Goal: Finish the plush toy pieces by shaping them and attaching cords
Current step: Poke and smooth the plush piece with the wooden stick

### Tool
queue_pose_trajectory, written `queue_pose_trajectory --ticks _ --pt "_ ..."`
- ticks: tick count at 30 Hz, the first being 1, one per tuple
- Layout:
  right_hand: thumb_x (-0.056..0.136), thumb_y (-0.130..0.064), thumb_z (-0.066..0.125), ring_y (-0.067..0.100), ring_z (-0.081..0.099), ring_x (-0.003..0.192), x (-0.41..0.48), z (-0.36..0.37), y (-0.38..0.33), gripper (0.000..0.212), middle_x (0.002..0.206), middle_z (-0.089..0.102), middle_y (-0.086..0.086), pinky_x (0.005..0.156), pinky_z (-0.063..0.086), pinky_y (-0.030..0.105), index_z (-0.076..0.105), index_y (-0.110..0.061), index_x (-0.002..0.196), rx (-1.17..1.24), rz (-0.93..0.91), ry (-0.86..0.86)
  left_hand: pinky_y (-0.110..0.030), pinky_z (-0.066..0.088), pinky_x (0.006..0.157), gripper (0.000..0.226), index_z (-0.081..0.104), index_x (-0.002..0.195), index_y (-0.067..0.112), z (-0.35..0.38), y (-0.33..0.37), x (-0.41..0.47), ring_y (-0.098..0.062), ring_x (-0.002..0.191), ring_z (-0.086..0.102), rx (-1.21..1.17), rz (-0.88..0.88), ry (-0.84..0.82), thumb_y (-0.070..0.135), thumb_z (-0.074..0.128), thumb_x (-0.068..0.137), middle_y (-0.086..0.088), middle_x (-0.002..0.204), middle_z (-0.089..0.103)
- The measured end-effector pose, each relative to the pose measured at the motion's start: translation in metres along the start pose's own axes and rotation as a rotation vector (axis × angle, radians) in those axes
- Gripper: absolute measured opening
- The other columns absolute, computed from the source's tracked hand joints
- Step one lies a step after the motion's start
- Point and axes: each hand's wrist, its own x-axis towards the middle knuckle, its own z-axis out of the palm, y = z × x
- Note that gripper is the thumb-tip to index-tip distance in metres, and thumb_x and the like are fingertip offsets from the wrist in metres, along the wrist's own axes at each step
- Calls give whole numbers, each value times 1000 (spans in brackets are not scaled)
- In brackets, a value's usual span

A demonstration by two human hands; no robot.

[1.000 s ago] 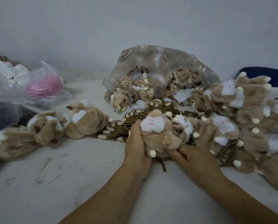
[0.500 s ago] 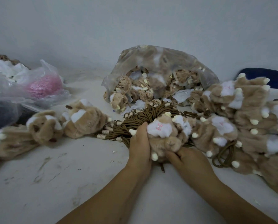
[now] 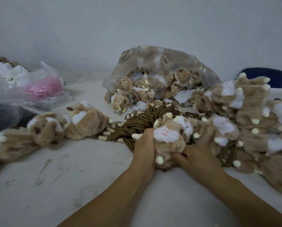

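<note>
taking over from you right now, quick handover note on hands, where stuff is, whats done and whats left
Left hand and right hand both grip one plush piece, white face up, low over the table.
The cord bundle lies just behind it, the clear bag of pieces further back.
Seemingly done: right pile, left group.
Left: finish the held piece (no attached cord visible), then the bag.
</note>
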Motion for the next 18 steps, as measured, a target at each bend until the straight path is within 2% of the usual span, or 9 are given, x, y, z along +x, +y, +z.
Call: queue_pose_trajectory --ticks 4,6,8,10,11,13,14,16,18 --pt "88 -49 54 23 63 68 -5 14 -10 41 70 69 6 55 37 29 71 -14 77 0 38 41 -24 53 51 40 73 66 17 -4 2 4 -17 61 70 21 36 40 32 49 93 -6 72 73" --pt "87 -53 48 21 63 68 -4 13 -7 45 70 68 4 56 38 29 70 -16 75 -13 44 42 -29 56 57 36 77 78 15 -4 2 4 -22 70 73 16 33 68 37 51 91 -10 82 76" --pt "83 -66 36 16 62 63 -3 6 -4 57 65 67 1 53 36 28 65 -20 65 -17 30 25 -35 58 65 38 76 91 9 -6 4 5 -28 79 74 -28 11 103 38 52 89 -14 90 76" --pt "80 -74 26 8 55 54 0 0 0 61 58 63 -2 47 29 20 49 -25 53 -30 -3 8 -35 59 64 37 77 86 11 -8 5 7 -28 79 74 -77 -4 108 36 51 89 -15 91 76" --pt "81 -73 29 5 50 50 1 -3 2 59 55 61 -2 45 23 14 43 -25 51 -38 -21 -10 -34 58 64 36 77 81 13 -8 4 8 -28 78 74 -88 -15 95 35 50 89 -14 90 76" --pt "87 -63 49 7 49 47 2 -7 3 55 51 60 -2 41 16 7 51 -24 48 -95 -56 15 -34 58 66 34 77 78 14 -7 1 6 -27 77 74 -69 -38 53 32 50 90 -14 90 76" --pt "84 -57 54 10 52 51 2 -8 3 49 50 60 -2 39 18 7 58 -22 50 -122 -80 37 -35 59 67 34 76 79 14 -6 -1 4 -26 77 73 -46 -46 29 32 50 90 -13 90 76" --pt "80 -57 46 11 55 66 4 -6 2 48 55 64 -1 42 28 10 67 -21 58 -109 -88 40 -36 58 71 34 76 81 13 -4 -4 3 -25 79 73 -11 -52 -15 31 49 92 -13 90 76" --pt "80 -64 31 11 59 67 1 1 2 60 68 68 1 48 26 18 70 -20 70 -62 -49 25 -36 58 74 35 76 86 13 -5 -4 3 -25 82 74 -9 -40 -40 34 50 95 -12 92 76"
